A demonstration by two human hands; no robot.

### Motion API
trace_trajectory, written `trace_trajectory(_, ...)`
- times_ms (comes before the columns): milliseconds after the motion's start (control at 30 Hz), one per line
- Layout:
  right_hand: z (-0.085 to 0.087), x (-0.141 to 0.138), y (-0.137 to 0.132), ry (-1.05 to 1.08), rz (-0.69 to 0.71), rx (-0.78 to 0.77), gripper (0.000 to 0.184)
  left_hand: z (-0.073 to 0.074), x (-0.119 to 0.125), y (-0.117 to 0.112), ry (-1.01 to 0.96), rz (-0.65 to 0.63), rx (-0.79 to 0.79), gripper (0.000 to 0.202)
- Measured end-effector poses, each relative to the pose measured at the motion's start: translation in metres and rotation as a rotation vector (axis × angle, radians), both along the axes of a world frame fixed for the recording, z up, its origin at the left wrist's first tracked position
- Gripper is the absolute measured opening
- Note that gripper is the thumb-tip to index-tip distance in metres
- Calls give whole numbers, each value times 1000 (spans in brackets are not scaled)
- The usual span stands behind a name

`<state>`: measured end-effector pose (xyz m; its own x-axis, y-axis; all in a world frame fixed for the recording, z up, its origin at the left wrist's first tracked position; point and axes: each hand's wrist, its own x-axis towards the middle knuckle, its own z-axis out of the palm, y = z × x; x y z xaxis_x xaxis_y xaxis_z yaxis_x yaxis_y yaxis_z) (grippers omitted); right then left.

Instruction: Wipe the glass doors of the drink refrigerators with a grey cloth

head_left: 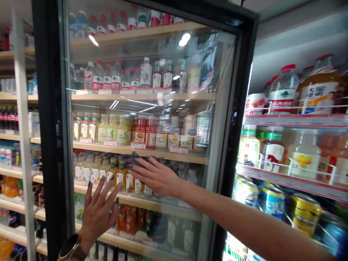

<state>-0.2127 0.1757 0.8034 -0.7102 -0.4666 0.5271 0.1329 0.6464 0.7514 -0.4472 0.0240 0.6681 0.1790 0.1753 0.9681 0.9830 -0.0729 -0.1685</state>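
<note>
A black-framed glass door (141, 108) stands in front of me, with shelves of bottles visible through it. Against the pane my right hand (160, 177) presses a dark grey cloth (132, 158), which is bunched under and beyond the fingertips. The rest of the cloth is hidden by the hand or hard to separate from the reflections. Lower and to the left, my left hand (99, 206) has its fingers spread, at or close to the glass, and holds nothing. A watch or bracelet (71, 247) circles the left wrist.
To the right, an open lit cooler holds bottles (282, 88) and cans (304, 212) on wire-railed racks (296, 181). A white post (24, 145) and more drink shelves (13, 137) are on the left. Ceiling lights reflect in the glass.
</note>
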Motion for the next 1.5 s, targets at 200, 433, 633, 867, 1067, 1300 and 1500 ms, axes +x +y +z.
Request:
trace_trajectory(200, 143, 43, 43, 319, -125, -116, 62, 0, 1, -1, 13, 4, -4, 69)
trace_trajectory(433, 140, -34, -6, 514, -125, -198, 61, 2, 1, -3, 16, 17, -2, 69)
trace_trajectory(633, 67, -47, -28, -168, 9, 167, 52, 3, -2, 0, 54, 25, 5, 72)
trace_trajectory(867, 244, -23, 3, 590, -129, -279, 58, 3, -1, 1, 60, 36, 18, 69)
trace_trajectory(1067, 85, -26, -8, 157, 4, -35, 62, 2, -1, 0, 58, 50, -8, 70)
trace_trajectory(1300, 90, 56, 43, -142, -44, 115, 48, 0, -2, 1, 41, 45, -12, 69)
trace_trajectory(1500, 170, 90, 75, 741, -190, -151, 87, -1, -2, 3, 26, 51, -11, 73)
